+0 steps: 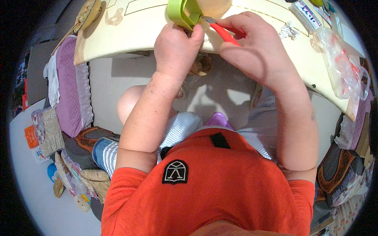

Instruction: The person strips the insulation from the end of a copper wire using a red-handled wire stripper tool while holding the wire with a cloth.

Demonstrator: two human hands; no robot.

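Observation:
At the top middle, my left hand (179, 48) grips a looped lime-green strip (177, 13) from below, the thumb pressing near its lower right end. My right hand (251, 47) holds a hand tool with red handles (225, 34) and a metal head, which looks like pliers or cutters. The tool's tip meets the end of the green strip by my left thumb; whether its jaws are closed on the strip, I cannot tell. Behind the strip, partly cut by the picture's top edge, stands a pale, translucent rounded thing (215, 7).
The cream table (133, 38) curves in front of me. At its left is a yellow bowl (87, 14) with food and chopsticks. To the right are crumpled white tissue (289, 31), a plastic-wrapped pack (305, 16) and a clear plastic bag (339, 65). A purple quilted cover (70, 88) hangs at left.

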